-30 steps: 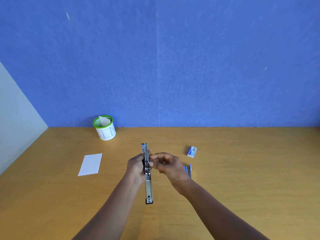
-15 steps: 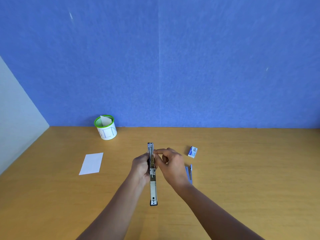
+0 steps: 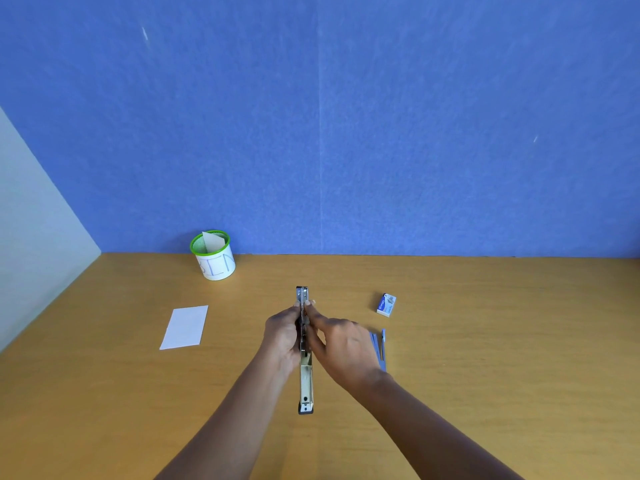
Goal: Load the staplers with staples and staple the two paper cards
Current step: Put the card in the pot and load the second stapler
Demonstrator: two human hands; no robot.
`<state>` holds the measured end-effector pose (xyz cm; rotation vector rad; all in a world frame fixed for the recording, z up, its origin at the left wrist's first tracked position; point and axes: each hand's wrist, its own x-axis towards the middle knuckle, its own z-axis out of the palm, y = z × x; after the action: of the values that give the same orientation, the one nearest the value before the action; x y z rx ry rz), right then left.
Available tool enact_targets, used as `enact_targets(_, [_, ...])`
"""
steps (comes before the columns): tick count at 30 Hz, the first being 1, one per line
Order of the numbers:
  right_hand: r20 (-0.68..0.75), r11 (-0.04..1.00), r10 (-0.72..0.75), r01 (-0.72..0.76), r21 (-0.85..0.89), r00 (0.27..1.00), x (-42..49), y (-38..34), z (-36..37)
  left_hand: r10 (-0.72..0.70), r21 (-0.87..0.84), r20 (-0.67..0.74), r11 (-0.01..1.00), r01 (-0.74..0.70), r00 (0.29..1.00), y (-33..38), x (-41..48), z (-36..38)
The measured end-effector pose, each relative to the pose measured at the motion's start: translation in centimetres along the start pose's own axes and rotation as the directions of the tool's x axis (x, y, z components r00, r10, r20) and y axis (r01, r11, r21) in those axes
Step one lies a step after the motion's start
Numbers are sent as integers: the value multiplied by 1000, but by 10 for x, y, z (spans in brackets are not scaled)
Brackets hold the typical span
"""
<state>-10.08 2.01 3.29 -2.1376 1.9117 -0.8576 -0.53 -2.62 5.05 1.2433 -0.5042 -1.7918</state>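
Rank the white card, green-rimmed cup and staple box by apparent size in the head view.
green-rimmed cup and white card: about alike, and the cup sits farther back, so unranked.
staple box: clearly smallest.

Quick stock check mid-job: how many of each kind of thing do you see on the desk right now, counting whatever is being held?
Staplers: 2, the open silver stapler being held and the blue stapler lying to its right.
Paper cards: 2, the flat card and the standing card.
Staple box: 1.
Cup, which holds the standing card: 1.
Total: 6.
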Motion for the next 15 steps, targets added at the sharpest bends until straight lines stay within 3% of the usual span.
enact_targets(7, [7, 994, 67, -67, 82, 998, -4, 1, 3, -13, -77, -44, 997, 10, 999, 3, 1, 1])
enact_targets(15, [164, 979, 71, -100, 179, 984, -7, 14, 4, -57, -321, -80, 947, 29, 995, 10, 3, -3])
